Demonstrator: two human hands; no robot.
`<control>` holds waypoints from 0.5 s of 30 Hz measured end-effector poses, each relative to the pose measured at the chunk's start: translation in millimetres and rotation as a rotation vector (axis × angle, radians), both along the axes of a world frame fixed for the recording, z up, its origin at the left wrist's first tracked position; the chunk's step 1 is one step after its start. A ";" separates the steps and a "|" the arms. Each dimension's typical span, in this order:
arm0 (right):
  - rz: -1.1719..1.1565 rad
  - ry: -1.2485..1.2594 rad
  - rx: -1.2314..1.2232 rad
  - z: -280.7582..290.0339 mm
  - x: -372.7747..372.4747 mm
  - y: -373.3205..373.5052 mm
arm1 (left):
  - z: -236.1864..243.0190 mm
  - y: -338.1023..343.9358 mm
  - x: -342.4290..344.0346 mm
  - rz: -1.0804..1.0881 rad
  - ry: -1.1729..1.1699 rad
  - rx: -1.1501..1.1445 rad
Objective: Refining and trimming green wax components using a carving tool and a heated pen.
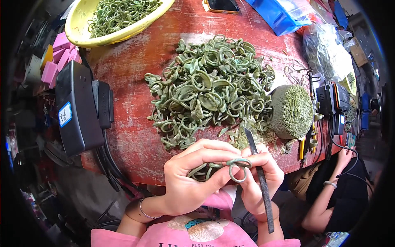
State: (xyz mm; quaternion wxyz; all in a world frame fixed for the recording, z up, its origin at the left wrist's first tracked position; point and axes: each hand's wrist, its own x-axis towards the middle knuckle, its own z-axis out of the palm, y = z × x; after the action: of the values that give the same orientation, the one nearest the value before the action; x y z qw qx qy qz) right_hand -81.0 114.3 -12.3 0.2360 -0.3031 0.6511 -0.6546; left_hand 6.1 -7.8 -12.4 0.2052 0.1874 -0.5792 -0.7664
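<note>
On the red table (127,123), the ring pile (210,90) apparently awaits work; we cannot judge completion. Our left hand (185,181) pinches one green ring (239,161), cupping others (204,172); our right hand (271,173) grips a dark blade (264,193).

left hand (181,187): cupped, pinching | right hand (272,175): curled, gripping | nearly together

Head-worn fisheye view, upright, looking steeply down, close above the red table (129,109)

Gap between box (78,109) and ring pile (210,90)
</note>
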 end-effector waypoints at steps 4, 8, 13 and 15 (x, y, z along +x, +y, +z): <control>-0.057 0.215 0.102 11.2 -6.4 8.8 | 2.9 -3.9 0.5 -0.014 -0.018 -0.049; -0.057 0.232 -0.019 31.9 -4.9 17.4 | 2.0 -6.7 -2.9 -0.004 0.046 -0.271; -0.151 0.257 0.097 34.9 2.1 7.4 | 6.4 -4.7 -2.1 -0.036 -0.033 -0.222; -0.190 0.224 0.069 32.9 2.3 3.2 | 7.1 -6.5 -2.1 -0.049 -0.021 -0.248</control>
State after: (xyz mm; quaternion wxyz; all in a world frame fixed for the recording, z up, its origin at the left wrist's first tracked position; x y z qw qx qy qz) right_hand -78.7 117.4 20.6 0.1091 -0.3032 0.7212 -0.6132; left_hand 4.0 -14.4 -5.3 0.2019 0.1547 -0.6759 -0.6917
